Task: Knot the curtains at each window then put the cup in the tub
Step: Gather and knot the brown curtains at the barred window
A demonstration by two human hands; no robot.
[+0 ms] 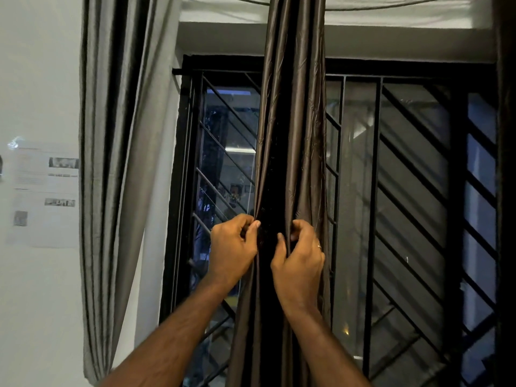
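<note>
Two hands pinching one brown curtain (293,121) at mid-window: left hand (233,244) on its left fold, right hand (300,261), wearing one ring (319,247), on its right fold. One grey curtain (117,163) hanging left; barred window (405,191) behind; two papers (42,194) far left.

Black window grille (413,191) with diagonal bars spans the far opening. White wall (39,79) at left carries a taped printed sheet (44,194).

Two curtains (293,135), two hands (233,244), one barred window (405,191), one wall notice (44,194)
</note>
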